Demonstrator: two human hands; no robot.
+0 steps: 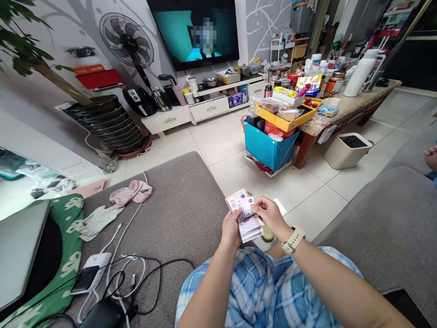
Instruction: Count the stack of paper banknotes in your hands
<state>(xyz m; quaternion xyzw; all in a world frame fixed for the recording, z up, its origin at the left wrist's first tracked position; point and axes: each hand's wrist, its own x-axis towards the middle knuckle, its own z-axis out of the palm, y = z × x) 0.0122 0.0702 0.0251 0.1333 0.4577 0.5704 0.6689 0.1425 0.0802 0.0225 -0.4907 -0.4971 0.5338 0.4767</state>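
Note:
A fanned stack of purple-white banknotes point(251, 227) is in front of me, above my lap in blue plaid cloth point(273, 282). My left hand point(231, 228) is closed around the stack's left side, its thumb lying across the notes. At the upper right edge, my right hand point(269, 213) pinches the corner of a note marked with a 5. The notes spread both above and below the left thumb. A cream watch point(294, 239) is on my right wrist.
Left on the grey sofa point(180, 205) lie tangled cables, a white power bank point(91, 272), a pink cloth point(131, 192) and a laptop point(20, 246). Ahead stand a blue bin point(268, 148), a cluttered table point(362, 98) and a beige trash can point(348, 152). Another person's hand point(432, 157) shows at right.

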